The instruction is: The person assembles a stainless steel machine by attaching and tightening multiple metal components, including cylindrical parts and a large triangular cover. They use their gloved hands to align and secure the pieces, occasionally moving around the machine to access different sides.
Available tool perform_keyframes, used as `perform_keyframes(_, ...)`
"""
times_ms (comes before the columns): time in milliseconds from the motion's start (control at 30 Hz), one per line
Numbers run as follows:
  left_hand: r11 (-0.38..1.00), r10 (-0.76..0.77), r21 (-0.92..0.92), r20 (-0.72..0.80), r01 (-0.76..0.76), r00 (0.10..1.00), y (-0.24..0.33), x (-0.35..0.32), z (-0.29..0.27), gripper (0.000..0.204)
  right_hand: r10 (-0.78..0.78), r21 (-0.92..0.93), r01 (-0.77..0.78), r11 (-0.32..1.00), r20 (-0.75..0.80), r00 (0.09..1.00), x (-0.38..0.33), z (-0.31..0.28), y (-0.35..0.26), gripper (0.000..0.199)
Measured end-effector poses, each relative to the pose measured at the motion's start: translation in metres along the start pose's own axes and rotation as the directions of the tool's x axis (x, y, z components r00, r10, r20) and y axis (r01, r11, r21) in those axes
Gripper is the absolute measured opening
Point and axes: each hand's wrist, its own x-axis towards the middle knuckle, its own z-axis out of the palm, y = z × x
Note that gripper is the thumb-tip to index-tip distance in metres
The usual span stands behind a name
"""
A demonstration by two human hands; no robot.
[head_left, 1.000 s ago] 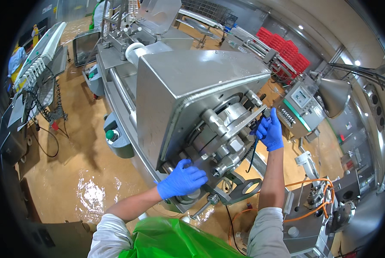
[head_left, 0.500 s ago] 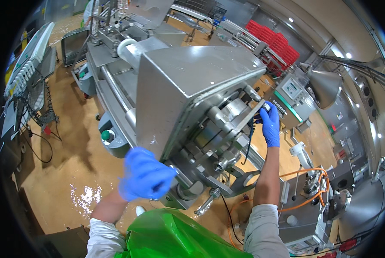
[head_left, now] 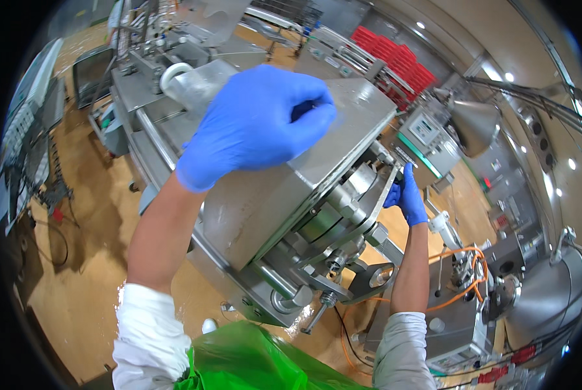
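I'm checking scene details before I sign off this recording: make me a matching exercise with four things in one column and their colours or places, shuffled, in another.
Things
1. left hand
2. right hand
3. apron
4. stacked crates

Colours or places
A. red, in the background
B. beside the flat metal bar
C. green, at the picture's lower edge
D. raised, partly blocking the view of the metal housing

Right pairs: 1-D, 2-B, 3-C, 4-A

No legible lettering or numbers.
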Motion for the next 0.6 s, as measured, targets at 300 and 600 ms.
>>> perform_keyframes(300,0.993,-0.084,-0.070,0.129,0.094,0.988,-0.010,-0.001,0.008,0.018,0.163,0.184,-0.178,0.967,0.095,0.982,0.008,-0.024,0.012,0.083)
perform_keyframes(600,0.999,0.019,-0.032,0.073,-0.016,0.997,-0.015,-0.002,0.002,0.023,-0.452,-0.173,0.418,0.892,-0.278,0.848,-0.028,0.014,0.009,0.039)
